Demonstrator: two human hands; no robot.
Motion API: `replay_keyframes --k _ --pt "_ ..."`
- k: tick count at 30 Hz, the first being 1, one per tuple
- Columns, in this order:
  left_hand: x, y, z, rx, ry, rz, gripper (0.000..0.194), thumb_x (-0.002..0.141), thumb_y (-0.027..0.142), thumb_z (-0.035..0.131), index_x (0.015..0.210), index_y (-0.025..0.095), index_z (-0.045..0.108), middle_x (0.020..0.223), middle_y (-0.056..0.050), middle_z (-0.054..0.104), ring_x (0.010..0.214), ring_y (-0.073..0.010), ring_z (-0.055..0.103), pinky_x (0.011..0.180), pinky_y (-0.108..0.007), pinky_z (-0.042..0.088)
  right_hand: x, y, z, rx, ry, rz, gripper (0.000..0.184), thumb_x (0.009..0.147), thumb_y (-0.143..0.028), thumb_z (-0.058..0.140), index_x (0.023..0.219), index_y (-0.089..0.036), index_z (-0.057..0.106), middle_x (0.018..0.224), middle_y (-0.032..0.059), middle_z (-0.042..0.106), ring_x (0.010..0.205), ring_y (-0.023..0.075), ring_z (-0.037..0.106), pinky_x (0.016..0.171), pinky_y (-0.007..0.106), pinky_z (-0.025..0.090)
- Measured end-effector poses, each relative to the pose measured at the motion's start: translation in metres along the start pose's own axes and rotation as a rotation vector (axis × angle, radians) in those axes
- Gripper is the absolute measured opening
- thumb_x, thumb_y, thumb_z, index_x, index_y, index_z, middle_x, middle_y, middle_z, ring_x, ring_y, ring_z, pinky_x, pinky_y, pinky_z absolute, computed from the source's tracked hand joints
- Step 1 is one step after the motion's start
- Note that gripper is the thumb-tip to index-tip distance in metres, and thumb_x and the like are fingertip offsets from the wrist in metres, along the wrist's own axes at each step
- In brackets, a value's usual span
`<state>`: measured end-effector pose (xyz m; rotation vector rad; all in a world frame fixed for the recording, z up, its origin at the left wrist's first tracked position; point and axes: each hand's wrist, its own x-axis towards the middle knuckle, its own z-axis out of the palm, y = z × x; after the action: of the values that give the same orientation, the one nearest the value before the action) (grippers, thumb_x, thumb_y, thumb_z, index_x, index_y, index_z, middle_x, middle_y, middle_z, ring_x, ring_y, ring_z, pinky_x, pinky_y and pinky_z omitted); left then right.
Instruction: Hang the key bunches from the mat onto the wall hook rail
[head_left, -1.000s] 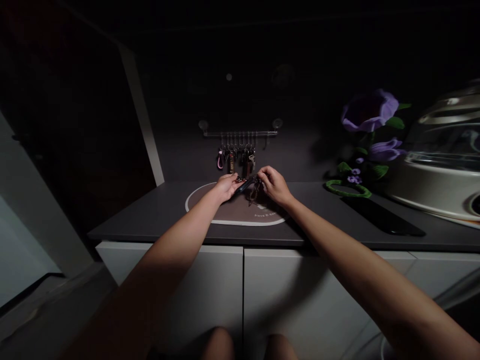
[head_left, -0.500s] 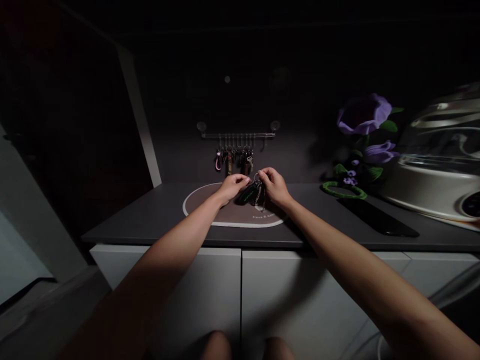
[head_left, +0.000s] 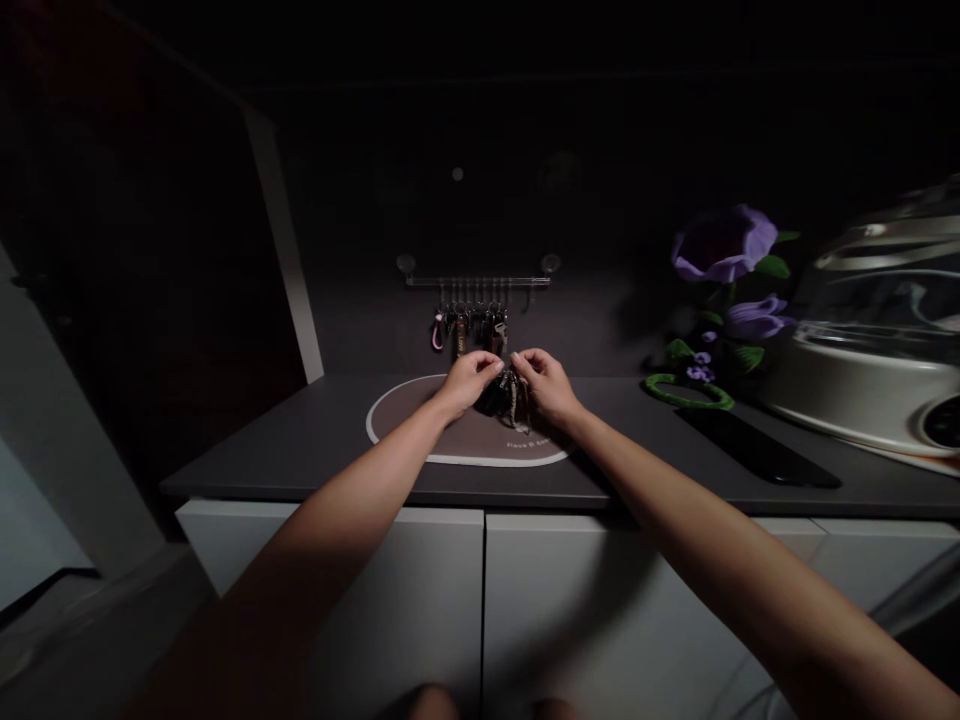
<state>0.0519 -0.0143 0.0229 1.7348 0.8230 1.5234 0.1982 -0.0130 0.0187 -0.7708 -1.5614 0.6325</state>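
Between my two hands hangs a bunch of keys (head_left: pixel 513 400), with a dark fob and a braided strap, above an oval brown mat (head_left: pixel 409 425) with a white edge. My left hand (head_left: pixel 471 380) pinches at the upper left of the bunch, thumb and fingertips together. From the other side my right hand (head_left: pixel 547 383) pinches near the top, where the ring is; the dark makes the exact grip hard to see. Just behind, more keys and key tags (head_left: pixel 460 330) hang from a clear hook rail (head_left: pixel 480 282) on the wall.
Right of the mat, a black phone-like slab (head_left: pixel 757 445) lies on the dark counter (head_left: pixel 270 430). Purple felt-like flowers (head_left: pixel 724 245) with a green ring base (head_left: pixel 690 392) stand behind it. A white appliance with a clear top (head_left: pixel 870 380) is at far right. White cabinet doors (head_left: pixel 420 600) are below.
The key bunch has turned: the fob's lettering no longer shows and the braided strap hangs more in view. Both hands stay close together at the ring. The camera view has tilted slightly up.
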Motion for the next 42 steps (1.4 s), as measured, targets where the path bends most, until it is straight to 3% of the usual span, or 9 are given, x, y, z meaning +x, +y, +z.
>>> replay_keyframes --k 6,13,19,23,31,42 --pt "0.005 -0.008 -0.002 -0.049 0.088 -0.004 0.017 0.068 0.03 0.062 0.072 0.014 0.058 0.064 0.001 0.056 0.063 -0.0103 0.048 0.066 -0.023 0.038 -0.004 -0.002 0.002 0.124 -0.109 0.1 0.035 0.064 -0.048 0.062 0.078 -0.017 0.055 0.065 -0.0022 0.052 0.054 0.0078 0.043 0.051 0.021 0.037" --pt "0.006 -0.01 0.001 -0.058 0.096 0.037 0.015 0.068 0.029 0.061 0.073 0.015 0.059 0.067 0.001 0.058 0.066 -0.0114 0.051 0.07 -0.024 0.039 -0.002 -0.003 0.001 0.09 -0.041 0.103 0.032 0.065 -0.046 0.061 0.076 -0.017 0.055 0.061 -0.0018 0.05 0.052 0.0082 0.041 0.046 0.02 0.035" --pt "0.006 -0.011 -0.002 0.152 0.161 0.175 0.013 0.074 0.028 0.056 0.075 0.016 0.06 0.075 -0.003 0.06 0.073 -0.0139 0.053 0.071 -0.025 0.039 0.008 -0.004 0.002 -0.003 0.012 0.068 0.028 0.07 -0.046 0.054 0.072 -0.018 0.05 0.058 -0.0033 0.048 0.053 0.0093 0.042 0.05 0.022 0.037" --pt "0.007 -0.014 -0.005 0.282 0.249 0.215 0.012 0.076 0.026 0.051 0.072 0.017 0.058 0.074 -0.004 0.058 0.071 -0.0149 0.051 0.07 -0.025 0.038 0.027 -0.007 -0.001 -0.014 0.083 0.049 0.031 0.07 -0.049 0.052 0.073 -0.019 0.048 0.055 -0.0043 0.046 0.051 0.0095 0.042 0.049 0.022 0.037" --pt "0.008 -0.023 -0.008 0.352 0.269 0.201 0.01 0.074 0.019 0.05 0.067 0.018 0.057 0.072 -0.004 0.056 0.071 -0.0159 0.05 0.071 -0.027 0.037 0.088 -0.005 -0.007 -0.028 0.244 0.036 0.033 0.067 -0.051 0.051 0.066 -0.017 0.049 0.053 -0.0036 0.047 0.049 0.0092 0.041 0.052 0.023 0.037" --pt "0.008 -0.03 -0.004 0.556 0.277 0.183 0.015 0.076 0.017 0.045 0.069 0.016 0.058 0.072 -0.004 0.059 0.07 -0.0143 0.053 0.068 -0.026 0.041 0.138 -0.001 0.003 -0.346 0.419 0.129 0.021 0.07 -0.029 0.047 0.066 -0.012 0.059 0.065 0.0032 0.058 0.062 0.0121 0.052 0.061 0.021 0.039"
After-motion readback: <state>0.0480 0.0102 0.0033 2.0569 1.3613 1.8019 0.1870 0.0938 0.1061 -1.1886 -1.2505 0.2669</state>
